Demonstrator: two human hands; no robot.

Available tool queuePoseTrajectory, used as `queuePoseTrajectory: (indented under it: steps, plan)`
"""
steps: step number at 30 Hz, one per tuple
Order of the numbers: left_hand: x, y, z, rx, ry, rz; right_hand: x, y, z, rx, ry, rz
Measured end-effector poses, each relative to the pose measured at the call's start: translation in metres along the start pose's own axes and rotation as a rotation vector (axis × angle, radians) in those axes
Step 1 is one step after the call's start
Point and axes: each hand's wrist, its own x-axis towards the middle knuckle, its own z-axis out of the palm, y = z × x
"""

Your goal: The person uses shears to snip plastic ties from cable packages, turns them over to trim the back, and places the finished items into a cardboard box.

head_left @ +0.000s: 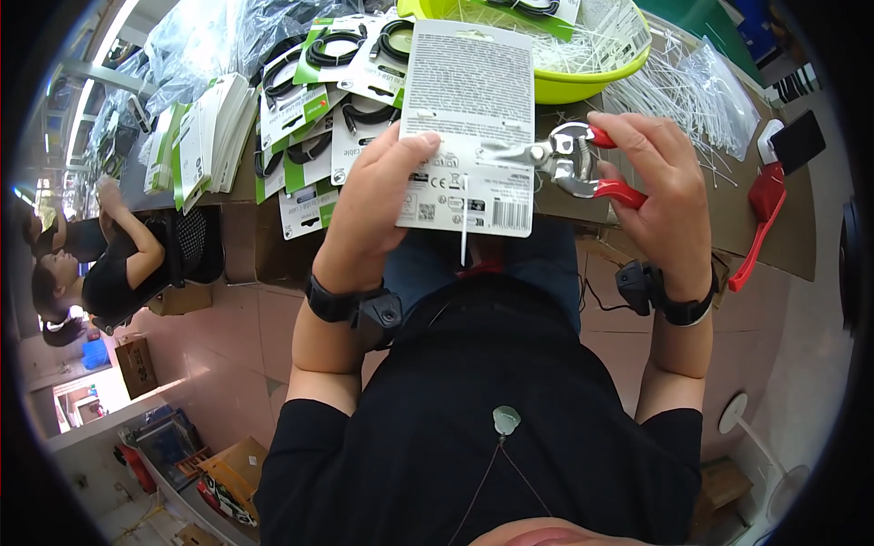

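Observation:
My left hand (pixel 369 196) grips the left edge of a white packaging card (pixel 466 77), thumb on its printed back, and holds it up over the table edge. A thin white cable tie (pixel 464 241) hangs down from the card past its lower edge. In my right hand (pixel 669 187) is a pair of red-handled cutting pliers (pixel 572 155), the handles spread apart between thumb and fingers. Their metal jaws point left and lie over the card's right half, close to the tie. Whatever is on the card's other side is hidden.
Packaged coiled black cables (pixel 337 50) pile up at the left, beside a stack of white-green cards (pixel 214 141). A lime-green basin (pixel 574 89) holds white ties; more loose ties (pixel 660 82) lie right of it. A red brush (pixel 767 205) lies far right. Another person (pixel 105 273) sits at left.

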Motion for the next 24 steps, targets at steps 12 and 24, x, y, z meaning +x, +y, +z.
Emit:
queuePoseTrajectory:
  steps: [12,24]
  plan:
    - [-0.001,-0.002,0.003,-0.021,0.048,0.039,-0.005,-0.004,0.000,-0.133,-0.183,-0.079]
    - [0.002,-0.010,0.026,1.011,-0.050,0.839,0.002,-0.032,0.048,1.260,0.191,0.529]
